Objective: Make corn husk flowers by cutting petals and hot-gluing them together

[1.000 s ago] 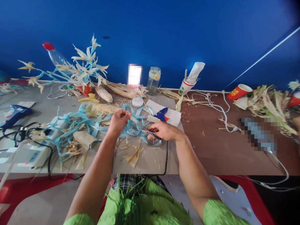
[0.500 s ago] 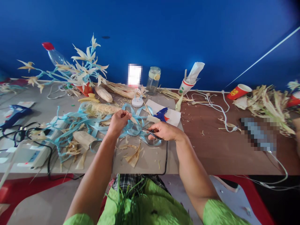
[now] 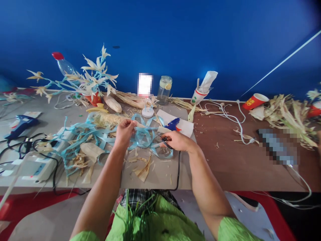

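Observation:
My left hand (image 3: 125,133) pinches a small pale piece of corn husk (image 3: 140,126) between thumb and fingertips, over the heap of light blue ribbon (image 3: 143,138). To its right, my right hand (image 3: 177,140) is closed around dark-handled scissors (image 3: 168,145). Their blades are hard to make out against the ribbon. A blue hot glue gun (image 3: 172,124) lies just beyond my right hand on a white sheet (image 3: 187,126). Dry husk scraps (image 3: 144,170) lie on the table in front of my hands.
Husk flowers on blue stems (image 3: 94,75) stand at the back left. Another glue gun (image 3: 21,126) and a power strip (image 3: 47,165) with black cords lie left. A glass jar (image 3: 165,90) and paper cup (image 3: 198,97) stand behind. A phone (image 3: 277,147) and husk pile (image 3: 286,115) lie right.
My left hand has drawn slightly left with the husk piece, away from the scissors. My right hand has shifted little. The whole view has moved a little downward in the picture.

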`<act>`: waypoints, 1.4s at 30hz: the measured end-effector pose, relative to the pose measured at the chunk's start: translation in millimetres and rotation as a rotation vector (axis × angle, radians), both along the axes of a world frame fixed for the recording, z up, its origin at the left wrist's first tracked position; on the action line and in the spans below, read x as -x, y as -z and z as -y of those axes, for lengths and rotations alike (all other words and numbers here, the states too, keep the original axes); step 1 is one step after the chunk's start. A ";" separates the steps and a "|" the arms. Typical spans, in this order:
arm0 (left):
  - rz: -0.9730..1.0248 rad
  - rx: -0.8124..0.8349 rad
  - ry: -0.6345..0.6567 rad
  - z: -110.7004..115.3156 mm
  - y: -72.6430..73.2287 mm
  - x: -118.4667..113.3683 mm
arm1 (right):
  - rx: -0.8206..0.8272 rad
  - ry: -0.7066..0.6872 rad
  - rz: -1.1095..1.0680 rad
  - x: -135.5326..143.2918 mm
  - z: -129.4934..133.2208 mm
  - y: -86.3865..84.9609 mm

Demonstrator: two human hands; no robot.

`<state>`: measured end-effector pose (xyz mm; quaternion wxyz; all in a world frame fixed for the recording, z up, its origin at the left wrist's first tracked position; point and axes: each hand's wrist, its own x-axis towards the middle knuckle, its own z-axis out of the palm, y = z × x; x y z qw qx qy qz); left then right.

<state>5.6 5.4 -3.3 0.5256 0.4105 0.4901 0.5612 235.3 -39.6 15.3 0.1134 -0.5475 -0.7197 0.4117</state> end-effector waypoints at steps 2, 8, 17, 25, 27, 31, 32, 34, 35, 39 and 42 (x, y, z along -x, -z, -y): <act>0.049 -0.021 -0.025 -1.4 2.1 0.9 | -0.067 0.117 0.065 2.1 -0.1 -1.9; 0.162 -0.004 -0.020 -1.5 1.9 -1.6 | -0.192 0.419 0.345 10.5 1.3 -14.0; 0.273 -0.007 0.068 2.6 -5.8 -4.3 | -0.230 0.361 0.378 20.4 7.7 -12.0; 0.284 -0.016 0.098 4.0 -6.6 -8.3 | -0.314 0.340 0.277 24.7 11.4 -10.2; 0.247 -0.023 0.104 4.5 -5.4 -10.2 | -0.478 0.365 0.136 25.6 11.5 -8.6; 0.094 -0.105 0.134 9.3 -2.8 -17.8 | -0.527 0.418 -0.347 36.3 10.8 -2.6; 0.040 -0.125 0.148 11.6 -2.2 -20.5 | -0.434 0.419 -0.462 40.7 10.4 -0.2; -0.078 -0.152 0.205 17.2 -0.5 -26.2 | -0.250 0.427 -0.653 49.7 9.0 5.5; -0.125 -0.171 0.237 20.2 0.5 -28.9 | -0.196 0.462 -0.728 53.5 8.0 8.3; -0.261 -0.290 0.382 29.5 3.8 -35.1 | -0.152 0.651 -0.872 58.2 3.2 15.3; -0.283 -0.326 0.286 27.1 3.1 -30.3 | -0.198 0.725 -0.887 52.2 0.2 14.0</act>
